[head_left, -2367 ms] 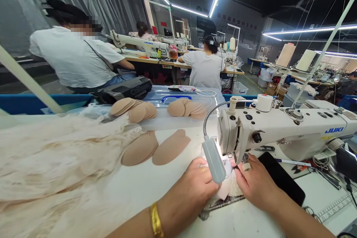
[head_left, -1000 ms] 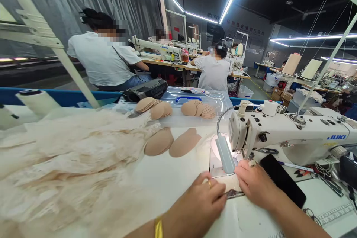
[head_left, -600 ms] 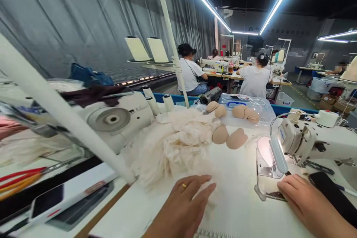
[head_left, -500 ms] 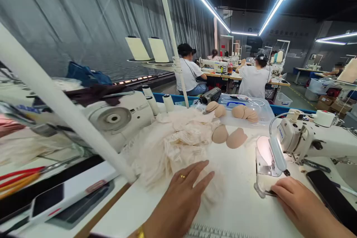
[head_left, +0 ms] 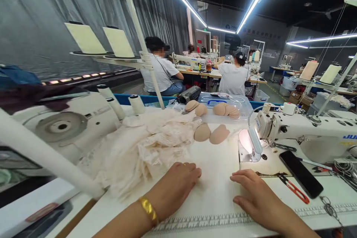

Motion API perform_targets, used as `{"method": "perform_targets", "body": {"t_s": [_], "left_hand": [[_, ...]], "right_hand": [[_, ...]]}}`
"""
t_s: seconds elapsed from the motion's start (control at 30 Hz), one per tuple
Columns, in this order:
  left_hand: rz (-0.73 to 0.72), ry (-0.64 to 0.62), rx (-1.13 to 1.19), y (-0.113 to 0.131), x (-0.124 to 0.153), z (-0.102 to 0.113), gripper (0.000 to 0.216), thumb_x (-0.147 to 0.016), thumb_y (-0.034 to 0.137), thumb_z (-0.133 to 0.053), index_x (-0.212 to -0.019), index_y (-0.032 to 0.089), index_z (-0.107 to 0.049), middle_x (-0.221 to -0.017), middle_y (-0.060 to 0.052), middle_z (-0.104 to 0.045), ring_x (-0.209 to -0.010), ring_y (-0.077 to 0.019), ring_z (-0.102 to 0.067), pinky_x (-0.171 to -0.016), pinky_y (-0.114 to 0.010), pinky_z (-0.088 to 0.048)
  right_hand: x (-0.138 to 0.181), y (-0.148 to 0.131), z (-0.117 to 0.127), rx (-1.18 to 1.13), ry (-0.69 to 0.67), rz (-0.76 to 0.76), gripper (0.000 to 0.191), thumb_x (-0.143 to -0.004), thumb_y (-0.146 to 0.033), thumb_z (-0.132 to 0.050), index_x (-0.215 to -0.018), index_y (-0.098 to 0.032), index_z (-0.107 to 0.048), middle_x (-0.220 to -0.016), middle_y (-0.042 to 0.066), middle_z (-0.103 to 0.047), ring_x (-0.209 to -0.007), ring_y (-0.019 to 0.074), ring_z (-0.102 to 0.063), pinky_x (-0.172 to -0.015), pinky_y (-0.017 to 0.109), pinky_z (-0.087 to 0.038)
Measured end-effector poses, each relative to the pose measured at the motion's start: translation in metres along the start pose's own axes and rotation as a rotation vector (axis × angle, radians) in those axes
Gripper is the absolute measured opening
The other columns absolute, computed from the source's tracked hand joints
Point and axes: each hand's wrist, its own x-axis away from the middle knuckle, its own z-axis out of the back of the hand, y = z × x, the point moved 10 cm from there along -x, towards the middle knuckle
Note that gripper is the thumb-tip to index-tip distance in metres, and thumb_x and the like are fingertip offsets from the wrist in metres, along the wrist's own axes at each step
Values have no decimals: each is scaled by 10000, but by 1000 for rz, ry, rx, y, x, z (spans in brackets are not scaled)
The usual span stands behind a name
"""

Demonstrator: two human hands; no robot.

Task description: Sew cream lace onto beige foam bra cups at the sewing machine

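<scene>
My left hand [head_left: 178, 186] is low over the white table, its fingers curled downward and pressed together beside a pile of cream lace fabric [head_left: 156, 143]. The fingertips are hidden and slightly blurred, so what they hold, if anything, I cannot make out. To its right, my right hand [head_left: 255, 195] hovers with thumb and fingers apart and nothing between them. Beyond the hands lie two beige oval pads [head_left: 202, 132]. A pale pad [head_left: 245, 140] rests under the lamp by the sewing machine [head_left: 295, 126] at the right.
A black phone [head_left: 301, 174] and red-handled thread snips [head_left: 295, 189] lie right of my right hand. A ruler tape [head_left: 206, 223] runs along the front edge. Stacked beige pads [head_left: 225, 109] sit on a clear plastic box [head_left: 247, 109]. A white pole [head_left: 55, 160] slants at the left; co-workers sit ahead.
The view has swung right. My right hand has left the machine's plate and come toward the left hand, its fingers spreading. My left hand's spread fingers have curled in beside the fabric pile.
</scene>
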Motion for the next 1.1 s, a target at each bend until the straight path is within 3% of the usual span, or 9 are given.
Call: {"method": "perform_targets", "body": {"t_s": [0.1, 0.2, 0.3, 0.4, 0.57, 0.77, 0.9, 1.0, 1.1], "left_hand": [[19, 18, 186, 7, -3, 7, 246, -966, 216, -466, -841, 211, -678, -871, -64, -716, -785, -248, -655, -745, -373, -479], [128, 31, 651, 22, -9, 17, 312, -965, 448, -560, -808, 216, -696, -807, -26, -686, -754, -214, -605, -705, -318, -464], [266, 36, 1065, 33, -13, 14, 396, -868, 573, -693, -737, 200, -720, -766, -17, -659, -777, -209, -580, -746, -312, -474], [402, 120, 1385, 27, -15, 0, 432, -754, 610, -825, -760, 190, -727, -801, -21, -668, -832, -215, -583, -810, -325, -506], [567, 247, 1660, 16, -13, -29, 513, -634, 563, -932, -701, 202, -574, -703, 28, -565, -675, -153, -518, -665, -279, -519], [606, 272, 1591, 21, -13, -53, 576, -692, 591, -886, -710, 226, -441, -641, 60, -486, -572, -120, -455, -524, -208, -391], [523, 122, 1409, 15, -24, -62, 605, -706, 729, -805, -789, 241, -457, -639, 66, -513, -573, -139, -494, -535, -226, -409], [300, 58, 824, 3, -54, -33, 419, -947, 633, -580, -1028, 222, -604, -753, 9, -645, -624, -179, -598, -585, -280, -484], [151, 173, 407, -12, -95, 3, 264, -997, 387, -575, -1179, 211, -650, -1072, -90, -724, -873, -233, -697, -752, -359, -574]], "right_hand": [[3, 3, -2, -94, 31, -47, 531, -929, -218, -702, -1446, -275, -596, -1478, 118, -570, -1374, 284, -542, -1198, 498, -422], [3, -1, -3, -308, 84, -91, 676, -872, -340, -804, -1490, -293, -533, -1516, 105, -543, -1353, 296, -529, -1171, 490, -417], [-2, -12, -6, -632, 123, -73, 513, -876, -507, -802, -1283, -241, -636, -1223, 72, -686, -1126, 262, -620, -1029, 420, -486], [-8, -3, -5, -855, 215, -136, 461, -877, -631, -766, -1019, -214, -629, -890, -2, -639, -833, 185, -583, -798, 303, -474], [-12, 27, 5, -738, 349, -207, 508, -872, -689, -724, -831, -210, -560, -706, -60, -416, -665, 131, -366, -647, 255, -301], [-9, 28, 19, -597, 455, -167, 498, -929, -693, -641, -817, -210, -608, -795, -2, -564, -791, 182, -509, -752, 294, -403], [-15, 37, 25, -691, 483, -201, 507, -944, -723, -594, -861, -223, -607, -688, -17, -613, -656, 169, -567, -679, 289, -453], [-29, 55, 15, -687, 379, -289, 504, -911, -730, -601, -841, -234, -546, -551, -68, -545, -465, 134, -480, -516, 265, -373], [-42, 66, 8, -660, 298, -302, 459, -907, -682, -605, -840, -236, -523, -531, -78, -556, -429, 125, -491, -500, 259, -341]]}}
